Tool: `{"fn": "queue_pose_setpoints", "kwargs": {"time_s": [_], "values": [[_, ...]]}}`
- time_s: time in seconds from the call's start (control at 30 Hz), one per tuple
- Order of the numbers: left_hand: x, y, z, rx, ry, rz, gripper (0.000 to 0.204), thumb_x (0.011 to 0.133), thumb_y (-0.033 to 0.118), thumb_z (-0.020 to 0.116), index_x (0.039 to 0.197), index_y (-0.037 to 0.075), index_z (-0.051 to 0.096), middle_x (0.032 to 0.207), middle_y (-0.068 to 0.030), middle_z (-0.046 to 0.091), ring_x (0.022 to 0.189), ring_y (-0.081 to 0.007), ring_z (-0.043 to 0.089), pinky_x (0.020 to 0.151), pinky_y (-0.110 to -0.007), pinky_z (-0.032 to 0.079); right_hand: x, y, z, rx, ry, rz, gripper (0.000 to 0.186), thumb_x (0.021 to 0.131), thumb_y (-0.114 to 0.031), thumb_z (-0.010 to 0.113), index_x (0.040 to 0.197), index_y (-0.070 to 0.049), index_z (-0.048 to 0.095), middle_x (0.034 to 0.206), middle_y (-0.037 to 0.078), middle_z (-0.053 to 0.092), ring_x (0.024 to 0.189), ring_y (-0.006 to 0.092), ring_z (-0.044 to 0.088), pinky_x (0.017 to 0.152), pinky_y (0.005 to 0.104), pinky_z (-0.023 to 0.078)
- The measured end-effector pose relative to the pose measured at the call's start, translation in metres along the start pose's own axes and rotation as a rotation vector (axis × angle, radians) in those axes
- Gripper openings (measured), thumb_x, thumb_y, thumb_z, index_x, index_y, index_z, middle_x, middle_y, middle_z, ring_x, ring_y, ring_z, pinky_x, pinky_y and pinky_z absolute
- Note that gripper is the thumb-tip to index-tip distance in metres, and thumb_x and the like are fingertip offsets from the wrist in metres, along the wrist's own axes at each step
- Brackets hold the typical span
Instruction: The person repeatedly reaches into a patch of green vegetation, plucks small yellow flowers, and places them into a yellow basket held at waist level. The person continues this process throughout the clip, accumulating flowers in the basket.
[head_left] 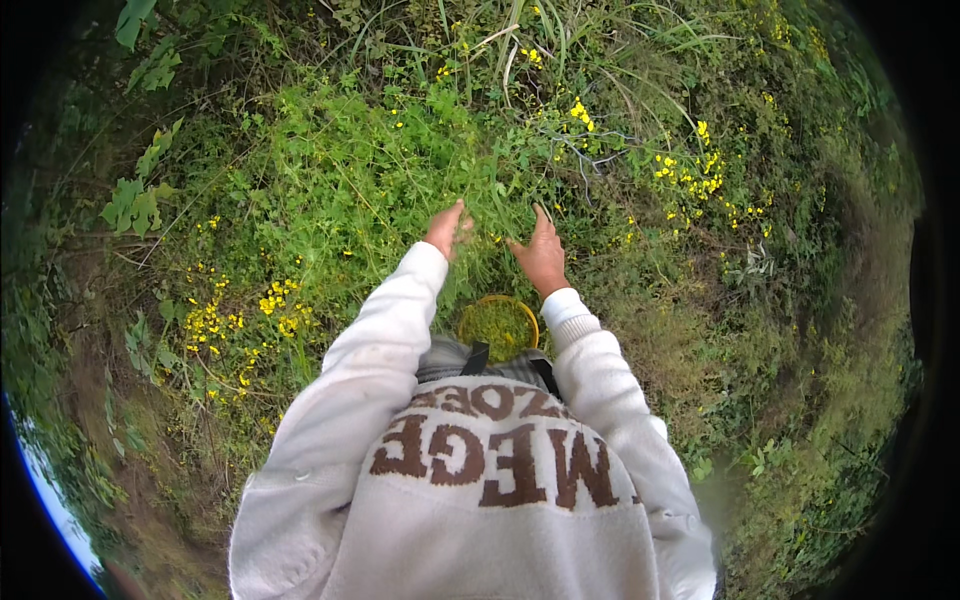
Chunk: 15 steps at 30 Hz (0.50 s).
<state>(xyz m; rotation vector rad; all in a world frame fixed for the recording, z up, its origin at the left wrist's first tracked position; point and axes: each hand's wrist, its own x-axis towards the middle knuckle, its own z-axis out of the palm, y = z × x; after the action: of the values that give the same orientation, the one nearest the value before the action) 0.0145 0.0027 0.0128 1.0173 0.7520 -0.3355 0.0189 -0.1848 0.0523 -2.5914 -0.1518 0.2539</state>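
Note:
Both hands reach into leafy green plants point(370, 150). My left hand point(446, 229) is among thin stems, its fingers stretched forward and partly blurred, with no held item visible. My right hand point(540, 250) is open beside the same growth, thumb apart from the fingers and nothing visible in its grip. Below and between my hands sits a round yellow basket point(533, 322) at my waist, holding small green and yellowish plant bits point(495, 326). Part of it is hidden by my body and a dark strap point(477, 357).
Dense weeds surround me. Clusters of yellow flowers grow at the right point(690, 178) and lower left point(280, 300). Long grass blades point(540, 40) and bare bluish twigs point(590, 160) lie ahead, with broad leaves point(135, 205) at the far left.

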Motion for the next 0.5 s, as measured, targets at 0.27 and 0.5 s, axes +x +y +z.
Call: {"fn": "queue_pose_setpoints", "kwargs": {"time_s": [0.27,0.5], "values": [[-0.006,-0.013,-0.014,0.095,0.006,-0.069,0.042,0.089,0.045,0.046,0.114,0.011,0.046,0.095,-0.0052,0.055,0.082,-0.0199,0.047,0.08,-0.04,0.032,0.004,0.003,0.01,-0.217,-0.205,-0.064,0.025,0.087,-0.024,0.049,0.092,0.0,0.055,0.083,0.023,0.062,0.084,0.0378,0.059,0.073,0.0458,0.046],[-0.035,-0.013,0.009,0.324,-0.086,-0.015,0.074,0.088,0.051,0.044,0.14,0.002,0.02,0.146,-0.016,0.018,0.127,-0.0308,0.036,0.102,-0.058,0.014,-0.04,0.014,-0.004,0.397,-0.229,-0.02,0.034,0.091,-0.026,0.041,0.08,0.003,0.055,0.074,0.025,0.057,0.07,0.0433,0.054,0.064,0.047,0.042]]}}
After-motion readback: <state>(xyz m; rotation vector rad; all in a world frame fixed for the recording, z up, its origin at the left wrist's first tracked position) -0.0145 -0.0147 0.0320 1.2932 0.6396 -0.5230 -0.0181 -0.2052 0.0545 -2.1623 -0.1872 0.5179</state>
